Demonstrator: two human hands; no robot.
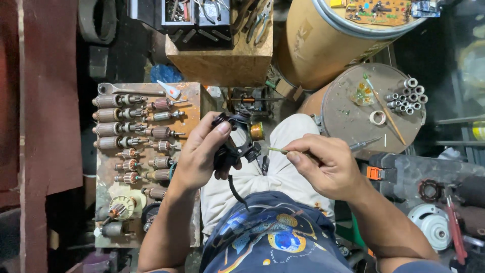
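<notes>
At the left of the frame you are keeping a rusty bench stocked with motor armatures, laid on their sides in two loose columns with their shafts pointing right, likely so each one can be picked off without disturbing its neighbours. I am counting roughly fourteen of them, though the lower ones are running together with a cream fan part and the count is not sure. One wrench is lying along the bench's top edge, out of the way.

Moving toward the middle, your left hand is lifting a black motor housing above your lap; the fingers are curled tightly round its rim, thumb over the top, tilting its open side toward your other hand. One black lead is dangling from it.

Just right of centre, your right hand is pinching one thin yellowish stick between thumb and forefinger, closed firmly on it, with its tip aimed at the housing and just short of it.

At the upper right, a round drum top is serving as a side shelf: about ten grey tubes bundled together so they are not rolling, one tape ring, and one soldering iron resting at its edge, near your right hand.
</notes>
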